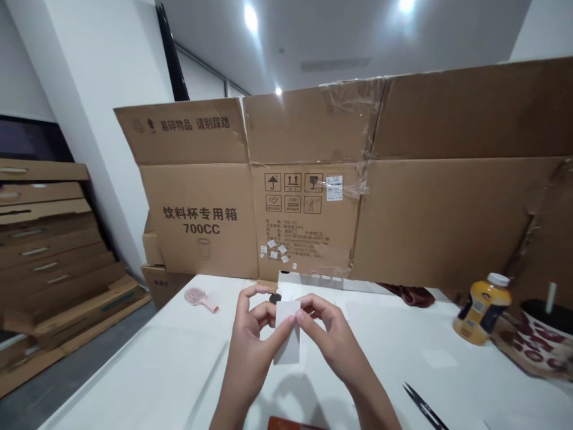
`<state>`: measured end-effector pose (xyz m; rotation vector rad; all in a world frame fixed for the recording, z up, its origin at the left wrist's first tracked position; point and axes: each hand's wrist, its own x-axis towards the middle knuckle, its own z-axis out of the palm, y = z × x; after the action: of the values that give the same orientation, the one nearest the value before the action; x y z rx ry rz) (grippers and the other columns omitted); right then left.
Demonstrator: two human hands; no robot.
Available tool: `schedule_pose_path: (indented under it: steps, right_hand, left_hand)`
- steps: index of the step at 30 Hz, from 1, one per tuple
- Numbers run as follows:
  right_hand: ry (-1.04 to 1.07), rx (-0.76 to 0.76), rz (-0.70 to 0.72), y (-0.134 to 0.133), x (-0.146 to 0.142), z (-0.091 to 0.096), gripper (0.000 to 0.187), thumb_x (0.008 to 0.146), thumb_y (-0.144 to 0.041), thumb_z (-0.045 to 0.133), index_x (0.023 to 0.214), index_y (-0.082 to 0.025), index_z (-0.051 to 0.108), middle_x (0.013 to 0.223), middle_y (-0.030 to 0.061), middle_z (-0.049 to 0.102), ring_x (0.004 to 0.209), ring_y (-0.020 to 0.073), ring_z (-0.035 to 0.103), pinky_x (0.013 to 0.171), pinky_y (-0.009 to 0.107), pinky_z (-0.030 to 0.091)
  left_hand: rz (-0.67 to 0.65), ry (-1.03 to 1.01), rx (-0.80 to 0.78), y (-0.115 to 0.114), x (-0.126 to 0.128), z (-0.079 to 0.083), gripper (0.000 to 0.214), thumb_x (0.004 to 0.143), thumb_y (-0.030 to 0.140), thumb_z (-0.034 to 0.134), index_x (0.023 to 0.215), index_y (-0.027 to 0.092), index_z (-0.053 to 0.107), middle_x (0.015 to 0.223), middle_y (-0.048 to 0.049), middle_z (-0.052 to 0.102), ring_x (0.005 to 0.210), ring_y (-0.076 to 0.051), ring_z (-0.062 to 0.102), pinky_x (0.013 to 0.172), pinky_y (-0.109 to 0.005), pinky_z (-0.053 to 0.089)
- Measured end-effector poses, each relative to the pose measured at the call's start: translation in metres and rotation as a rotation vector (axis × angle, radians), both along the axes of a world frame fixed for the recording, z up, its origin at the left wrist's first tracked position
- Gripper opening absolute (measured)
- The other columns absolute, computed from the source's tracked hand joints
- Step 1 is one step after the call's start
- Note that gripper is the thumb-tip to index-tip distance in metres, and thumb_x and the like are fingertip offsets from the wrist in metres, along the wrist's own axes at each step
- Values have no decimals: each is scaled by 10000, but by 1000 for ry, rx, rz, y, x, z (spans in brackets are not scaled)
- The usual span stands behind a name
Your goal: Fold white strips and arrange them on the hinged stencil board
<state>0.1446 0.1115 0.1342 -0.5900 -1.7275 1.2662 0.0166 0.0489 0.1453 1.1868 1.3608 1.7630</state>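
Note:
Both my hands are raised above the white table (179,358) and pinch one small white rectangular piece (287,334), like a slip of paper or card. My left hand (250,340) grips its left edge with thumb and fingers. My right hand (329,337) grips its upper right edge. The piece hangs upright between them. A small black object (274,297) shows just behind my left fingers; I cannot tell whether it is held.
A wall of flattened cardboard boxes (313,197) stands along the table's far edge. A pink hand fan (201,297) lies at left. A yellow bottle (481,309) and a printed bag (532,346) stand at right. Black scissors (425,409) lie near the front right. Cardboard sheets (49,251) are stacked left.

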Motion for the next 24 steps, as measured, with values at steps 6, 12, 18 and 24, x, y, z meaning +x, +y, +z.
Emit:
schedule_pose_path:
  steps: [6, 12, 18, 24]
  right_hand:
    - [52, -122, 136, 18, -5, 0, 246, 775, -429, 681, 852, -202, 628, 880, 20, 623, 864, 179, 545, 826, 317, 390]
    - [-10, -249, 323, 56, -16, -15, 395, 696, -535, 731, 730, -162, 606, 665, -10, 573, 640, 126, 508, 670, 277, 400]
    - [15, -268, 295, 66, -21, -31, 438, 714, -586, 698, 710, -158, 606, 682, -1, 577, 651, 124, 514, 677, 275, 417]
    - [54, -291, 238, 65, -22, -32, 587, 780, -725, 501, 751, -156, 644, 723, 38, 620, 663, 152, 562, 706, 316, 455]
  left_hand:
    - [-107, 127, -78, 12, -4, -4, 510, 739, 385, 696, 1097, 270, 352, 626, 77, 543, 597, -118, 481, 624, -221, 388]
    - [-165, 130, -185, 37, -20, -17, 572, 675, 341, 717, 1082, 252, 326, 624, 106, 488, 531, -82, 420, 537, -186, 347]
    - [-202, 164, -208, 44, -30, -24, 574, 668, 317, 726, 1078, 238, 332, 611, 104, 491, 538, -84, 441, 514, -173, 341]
    - [-188, 141, -229, 45, -31, -25, 580, 670, 359, 727, 1075, 243, 329, 633, 106, 468, 497, -74, 430, 476, -168, 332]
